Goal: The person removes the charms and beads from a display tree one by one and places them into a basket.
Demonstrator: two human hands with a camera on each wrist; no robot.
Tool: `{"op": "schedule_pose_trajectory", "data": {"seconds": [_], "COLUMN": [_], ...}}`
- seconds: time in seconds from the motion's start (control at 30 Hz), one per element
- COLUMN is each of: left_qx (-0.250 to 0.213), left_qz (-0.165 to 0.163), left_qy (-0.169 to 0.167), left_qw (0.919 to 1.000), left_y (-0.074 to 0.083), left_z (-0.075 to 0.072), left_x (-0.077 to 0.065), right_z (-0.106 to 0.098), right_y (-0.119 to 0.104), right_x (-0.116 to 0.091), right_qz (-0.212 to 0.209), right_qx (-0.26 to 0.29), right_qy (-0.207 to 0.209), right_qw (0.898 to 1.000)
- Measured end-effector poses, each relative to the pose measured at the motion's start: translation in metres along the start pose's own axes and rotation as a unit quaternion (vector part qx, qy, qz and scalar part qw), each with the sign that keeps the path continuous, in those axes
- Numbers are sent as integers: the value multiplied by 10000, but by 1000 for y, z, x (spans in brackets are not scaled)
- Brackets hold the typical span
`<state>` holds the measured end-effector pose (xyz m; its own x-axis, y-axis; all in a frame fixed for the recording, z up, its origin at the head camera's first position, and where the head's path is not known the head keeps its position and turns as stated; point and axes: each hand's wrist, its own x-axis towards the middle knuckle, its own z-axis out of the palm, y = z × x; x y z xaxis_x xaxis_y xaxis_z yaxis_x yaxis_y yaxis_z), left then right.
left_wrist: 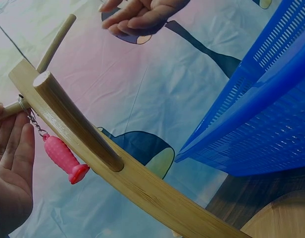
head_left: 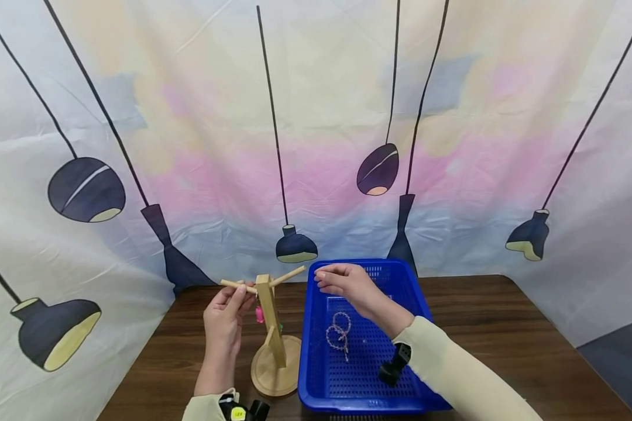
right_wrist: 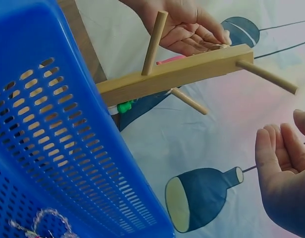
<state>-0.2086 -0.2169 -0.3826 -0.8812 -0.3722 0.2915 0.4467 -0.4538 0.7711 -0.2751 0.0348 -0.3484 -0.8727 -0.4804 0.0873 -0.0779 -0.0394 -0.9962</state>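
A wooden stand (head_left: 271, 327) with a round base and several pegs stands left of the basket. My left hand (head_left: 223, 318) pinches its left peg (head_left: 232, 285) between thumb and fingers. From that peg, close to the post, a pink keychain (left_wrist: 63, 154) hangs by a metal ring and chain. My right hand (head_left: 350, 286) hovers near the tip of the other upper peg (head_left: 289, 275), over the basket's left side. In the right wrist view its fingers are loosely bent, the thumb is apart, and nothing shows between them. Lower on the stand, a green item (right_wrist: 125, 106) is partly hidden.
A blue plastic basket (head_left: 311, 351) stands on the dark wooden table (head_left: 479, 333), right of the stand. Inside it lies a looped pinkish beaded strand (head_left: 339, 336). A cloth backdrop (head_left: 326, 117) printed with lamps hangs behind the table.
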Motion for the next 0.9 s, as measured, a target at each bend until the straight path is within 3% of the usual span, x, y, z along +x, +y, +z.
{"op": "schedule_pose_trajectory", "data": {"seconds": [0.17, 0.43, 0.9], "left_qx": [-99, 44, -37], "left_qz": [14, 29, 18], "left_qy": [-32, -64, -207], "left_qw": [9999, 10000, 9998], "left_y": [-1, 0, 1], "left_z": [-1, 0, -2], "left_x": [0, 0, 0], "right_z": [7, 17, 25], "right_y": [3, -5, -15], "right_x": [5, 11, 14], "right_qz": [44, -346, -291], "right_qx": [399, 1009, 1019], "right_qy": [54, -35, 167], "right_qw": [9992, 9943, 9942]}}
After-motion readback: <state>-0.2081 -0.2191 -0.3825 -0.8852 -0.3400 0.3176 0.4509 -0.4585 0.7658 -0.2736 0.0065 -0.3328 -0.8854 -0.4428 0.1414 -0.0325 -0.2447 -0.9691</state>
